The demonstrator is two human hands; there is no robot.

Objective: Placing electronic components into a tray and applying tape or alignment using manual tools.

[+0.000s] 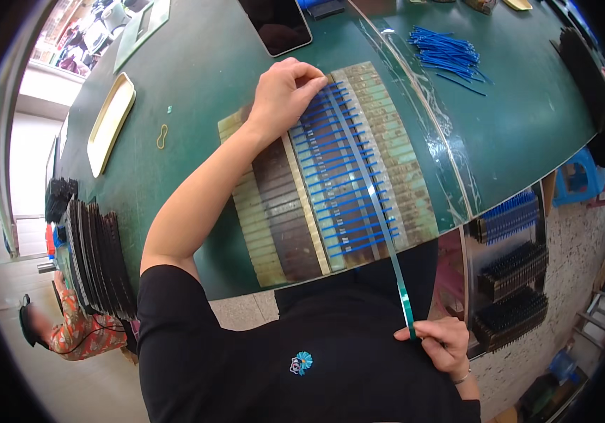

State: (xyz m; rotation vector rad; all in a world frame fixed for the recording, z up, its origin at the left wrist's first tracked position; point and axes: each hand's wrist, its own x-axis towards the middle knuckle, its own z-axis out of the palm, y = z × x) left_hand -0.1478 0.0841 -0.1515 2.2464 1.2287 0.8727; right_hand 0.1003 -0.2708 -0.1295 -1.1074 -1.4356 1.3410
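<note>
A long slotted jig (387,141) of tan and brown strips lies on the green table (197,92). Several short blue wires (338,190) lie side by side across its slots. A thin strip of green tape (380,211) runs lengthwise over the wires, from the jig's far end down past the table edge. My left hand (285,92) presses the tape's far end onto the jig with its fingertips. My right hand (443,342) pinches the tape's near end, held taut below the table edge by my black shirt.
A loose pile of blue wires (447,53) lies at the far right. A tablet (278,25), a yellow tray (108,123) and a rubber band (162,136) sit at the left. Black slotted racks (98,257) stand at the left edge. Racks (510,282) fill shelves at the right.
</note>
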